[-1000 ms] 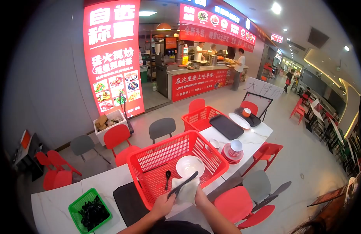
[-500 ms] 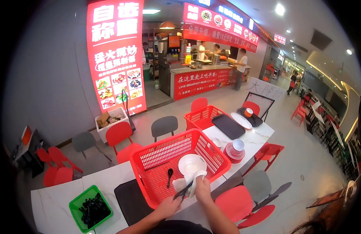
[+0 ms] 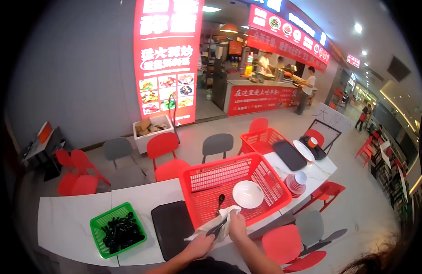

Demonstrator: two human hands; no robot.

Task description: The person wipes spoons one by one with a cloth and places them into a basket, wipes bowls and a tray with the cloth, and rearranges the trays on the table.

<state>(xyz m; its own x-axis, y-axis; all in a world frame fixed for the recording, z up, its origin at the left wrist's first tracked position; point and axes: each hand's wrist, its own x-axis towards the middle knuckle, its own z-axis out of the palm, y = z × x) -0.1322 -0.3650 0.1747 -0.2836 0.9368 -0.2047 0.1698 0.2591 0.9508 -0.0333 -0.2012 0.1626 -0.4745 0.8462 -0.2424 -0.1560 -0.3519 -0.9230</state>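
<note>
My left hand [image 3: 201, 245] is closed on the end of a black spoon [image 3: 216, 228]; whether it holds more than one cannot be told. My right hand [image 3: 238, 224] grips a white cloth [image 3: 228, 212] wrapped partly around that spoon. Both hands are at the near edge of a large red basket [image 3: 196, 183]. Inside the basket lie a white bowl [image 3: 248, 194] and another black spoon [image 3: 221, 199]. Off to the left, a green basket [image 3: 97, 223] holds many black spoons [image 3: 121, 233].
A black tray [image 3: 169, 228] lies beside the red basket on the white table [image 3: 74, 211]. Stacked dishes [image 3: 296, 182], another dark tray [image 3: 289, 154] and a smaller red basket [image 3: 264, 139] stand farther right. Red and grey chairs [image 3: 281, 244] surround the table.
The view has turned left, so the scene sits farther right. My hands have shifted away from the bowl toward the basket's near edge, and the cloth spreads more along the spoon.
</note>
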